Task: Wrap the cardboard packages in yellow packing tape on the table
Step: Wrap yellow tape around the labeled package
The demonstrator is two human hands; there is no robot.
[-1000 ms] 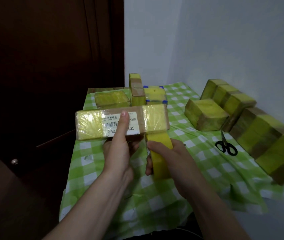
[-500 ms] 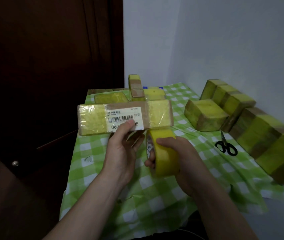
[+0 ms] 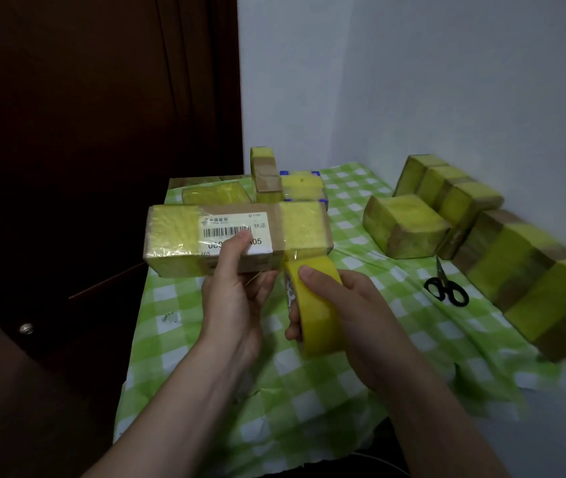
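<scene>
So my left hand is curled under the box with the thumb pressed on the label. That one hand holds it up off the table, left of centre. My right hand is wrapped round the tape roll just below the box's right end, and a short strip seems to run up to it.

My worry: with that single grip the box may twist when I pull, and slack tape would wrinkle or stick to itself.

The box's long axis runs left to right, label face tilted toward me. It has yellow bands at both ends and a bare middle. The scissors sit well off to the right.
</scene>
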